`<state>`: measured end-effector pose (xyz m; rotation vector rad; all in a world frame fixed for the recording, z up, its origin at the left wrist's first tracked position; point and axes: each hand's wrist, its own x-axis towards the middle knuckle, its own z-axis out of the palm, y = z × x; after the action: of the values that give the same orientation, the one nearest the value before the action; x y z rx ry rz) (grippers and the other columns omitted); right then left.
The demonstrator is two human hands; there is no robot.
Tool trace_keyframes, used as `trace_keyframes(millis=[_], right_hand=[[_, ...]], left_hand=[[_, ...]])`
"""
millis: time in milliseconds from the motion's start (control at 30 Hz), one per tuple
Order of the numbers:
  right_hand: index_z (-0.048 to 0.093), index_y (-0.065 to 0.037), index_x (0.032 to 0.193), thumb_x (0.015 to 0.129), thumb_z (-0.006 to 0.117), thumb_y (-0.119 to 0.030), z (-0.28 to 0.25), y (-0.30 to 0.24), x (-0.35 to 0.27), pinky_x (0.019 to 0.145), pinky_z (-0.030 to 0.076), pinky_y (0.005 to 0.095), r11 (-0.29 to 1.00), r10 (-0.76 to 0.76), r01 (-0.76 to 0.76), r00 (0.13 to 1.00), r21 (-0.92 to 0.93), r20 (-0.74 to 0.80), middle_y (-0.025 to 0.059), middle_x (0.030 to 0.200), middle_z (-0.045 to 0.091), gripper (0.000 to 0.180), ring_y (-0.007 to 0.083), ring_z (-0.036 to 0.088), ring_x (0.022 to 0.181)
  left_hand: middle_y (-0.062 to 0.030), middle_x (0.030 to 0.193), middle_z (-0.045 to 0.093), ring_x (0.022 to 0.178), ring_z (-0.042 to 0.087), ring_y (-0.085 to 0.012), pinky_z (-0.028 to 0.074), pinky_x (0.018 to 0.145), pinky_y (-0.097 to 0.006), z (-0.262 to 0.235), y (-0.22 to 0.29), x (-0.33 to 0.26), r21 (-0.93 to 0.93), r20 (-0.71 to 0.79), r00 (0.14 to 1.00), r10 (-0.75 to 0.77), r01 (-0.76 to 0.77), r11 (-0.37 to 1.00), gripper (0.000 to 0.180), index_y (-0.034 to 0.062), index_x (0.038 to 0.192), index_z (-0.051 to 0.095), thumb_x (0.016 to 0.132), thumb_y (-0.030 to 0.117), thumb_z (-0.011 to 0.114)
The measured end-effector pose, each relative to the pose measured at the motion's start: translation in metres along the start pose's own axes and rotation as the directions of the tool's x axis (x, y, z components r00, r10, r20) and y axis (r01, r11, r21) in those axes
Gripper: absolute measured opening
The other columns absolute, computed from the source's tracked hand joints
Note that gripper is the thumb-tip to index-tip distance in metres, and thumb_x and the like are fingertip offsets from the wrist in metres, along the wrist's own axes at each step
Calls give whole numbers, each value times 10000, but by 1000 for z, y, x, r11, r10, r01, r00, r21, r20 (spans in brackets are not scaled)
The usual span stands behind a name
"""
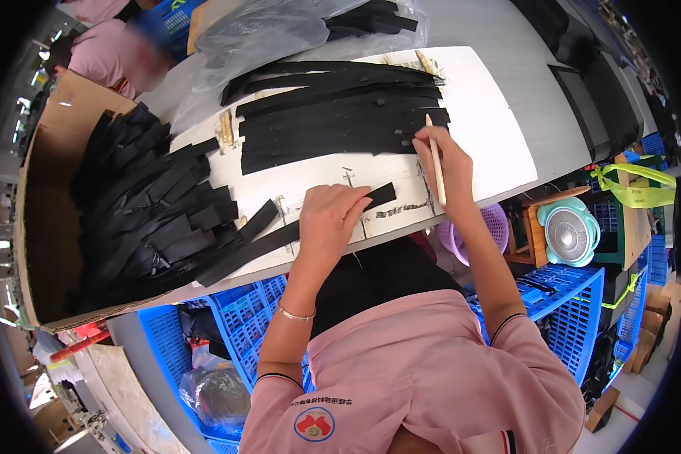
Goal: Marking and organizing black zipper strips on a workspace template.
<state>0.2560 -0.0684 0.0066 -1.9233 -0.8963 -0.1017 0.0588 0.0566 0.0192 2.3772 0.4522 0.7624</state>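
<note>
Now a long black strap (295, 231) lies slanted across the near edge of the white board (492, 129), and the left hand (329, 216) presses flat on it with fingers extended, not clenched. The right hand (446, 163) is closed around a thin pale stick (436, 159) (it looks like a pencil or brush handle), which stands nearly upright at the row of black strips (340, 113) laid side by side on the board. Left of the board, a cardboard box (53, 151) is full of more black straps. Below the tabletop (530, 68) stand blue plastic crates (575, 318).
</note>
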Motion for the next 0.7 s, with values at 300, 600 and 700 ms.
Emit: trace_keyframes(millis=[300, 600, 700], right_hand=[[689, -69, 1147, 846, 807, -110, -33, -12, -76, 1037, 471, 440, 875, -409, 445, 890, -191, 200, 92, 1204, 742, 325, 292, 663, 1162], [713, -71, 1122, 839, 780, -76, -63, 37, -71, 1076, 439, 476, 887, -332, 340, 940, -314, 80, 82, 1232, 759, 291, 281, 640, 1140], [715, -64, 1124, 844, 769, -53, -63, 41, -73, 1058, 439, 466, 867, -371, 374, 926, -329, 74, 82, 1232, 762, 285, 294, 635, 1135]], left_hand=[[-62, 1114, 706, 1006, 641, -269, 469, 927, -397, 37, 17, 4, -64, -27, 999, 43, -45, 997, 219, 45, 1070, 775, 866, 122, 797], [-94, 1252, 704, 1157, 631, -292, 449, 1047, -424, -1, 4, -46, 148, -135, 986, -100, 119, 982, 247, 41, 1141, 768, 896, 71, 774], [-101, 1286, 696, 1196, 624, -298, 422, 1108, -460, -12, 2, -64, 225, -202, 973, -108, 153, 962, 255, 40, 1159, 758, 908, 83, 771]])
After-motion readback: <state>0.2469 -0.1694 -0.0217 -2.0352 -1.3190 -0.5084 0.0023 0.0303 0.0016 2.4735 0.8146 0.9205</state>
